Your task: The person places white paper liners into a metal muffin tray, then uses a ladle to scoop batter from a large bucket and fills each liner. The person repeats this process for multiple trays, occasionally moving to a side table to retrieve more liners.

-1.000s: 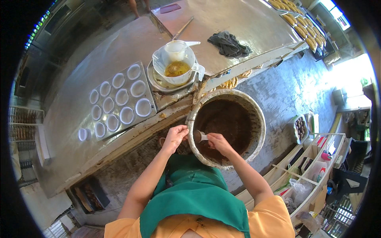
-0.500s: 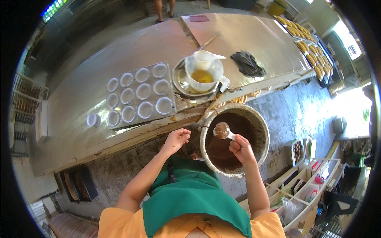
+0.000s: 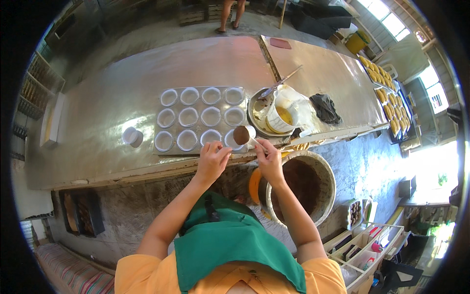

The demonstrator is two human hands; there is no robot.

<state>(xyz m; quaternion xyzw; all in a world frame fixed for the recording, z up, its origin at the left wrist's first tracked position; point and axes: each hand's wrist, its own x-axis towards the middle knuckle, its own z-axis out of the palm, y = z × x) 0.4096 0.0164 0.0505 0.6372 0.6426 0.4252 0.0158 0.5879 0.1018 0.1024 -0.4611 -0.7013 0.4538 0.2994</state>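
My right hand (image 3: 269, 159) grips the handle of a white measuring scoop (image 3: 251, 131), which carries brown batter (image 3: 241, 134). The scoop hangs over the front right corner of a muffin tin (image 3: 199, 153) lined with several white paper baking cups (image 3: 188, 116). No batter shows in the liners I can see; the scoop partly covers the front right one. My left hand (image 3: 213, 159), its fingers curled and pinched with nothing visible in them, is at the tin's front edge, left of the scoop. Below my right forearm stands a large bucket (image 3: 330, 183) of brown batter (image 3: 301, 183).
Right of the tin, a translucent jug (image 3: 281, 110) with yellow liquid stands on a round tray (image 3: 254, 105). A dark cloth (image 3: 325, 109) lies beyond it. Stacked paper cups (image 3: 132, 136) stand at left. Trays of yellow baked goods (image 3: 394, 110) are at far right. Another person's legs (image 3: 230, 14) show behind the table.
My right hand has lifted the batter-filled scoop from above the bucket, leftward and forward to the tin. My left hand has moved forward to the tin's front edge. The view has shifted.
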